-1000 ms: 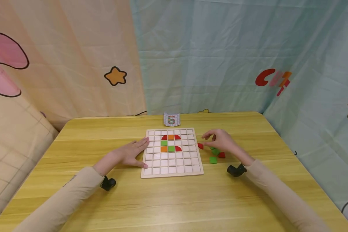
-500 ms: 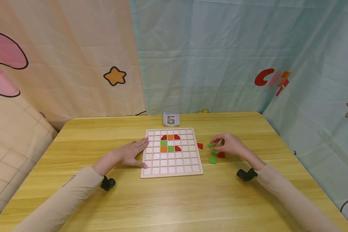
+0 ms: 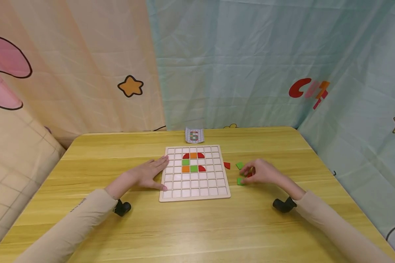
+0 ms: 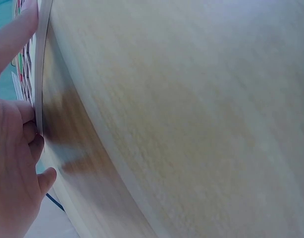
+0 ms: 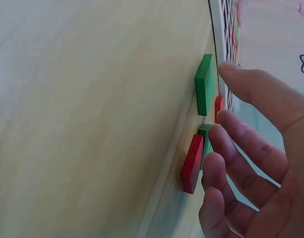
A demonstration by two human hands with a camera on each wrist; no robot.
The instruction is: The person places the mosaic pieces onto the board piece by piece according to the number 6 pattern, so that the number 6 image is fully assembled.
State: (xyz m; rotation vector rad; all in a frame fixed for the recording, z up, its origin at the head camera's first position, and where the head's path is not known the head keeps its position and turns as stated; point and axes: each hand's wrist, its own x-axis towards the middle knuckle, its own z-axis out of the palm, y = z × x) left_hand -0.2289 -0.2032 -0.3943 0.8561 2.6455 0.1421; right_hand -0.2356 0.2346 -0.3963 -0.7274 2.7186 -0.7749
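Observation:
My left hand (image 3: 149,174) rests with spread fingers on the left edge of a wooden grid board (image 3: 195,195). Red, orange and green tiles lie in some of its cells, including an orange square (image 3: 185,169). My right hand (image 3: 261,172) hovers over loose tiles right of the board, its thumb and index finger apart in the right wrist view. Near its fingers lie a green tile (image 3: 239,165), a green square (image 3: 240,181) and a red tile (image 5: 192,164). Another green tile (image 5: 206,144), partly covered, lies beside that red one. A red quarter-round tile (image 3: 227,166) touches the board's right edge.
A small printed card (image 3: 194,135) with a coloured grid pattern stands behind the board. The wooden table (image 3: 197,230) reaches back to a patterned curtain (image 3: 250,65). A black wrist mount (image 3: 284,205) sticks out under my right sleeve.
My right hand has moved from beside the red tile near the board rightward, then toward me over the loose tiles. My left hand keeps its place on the board.

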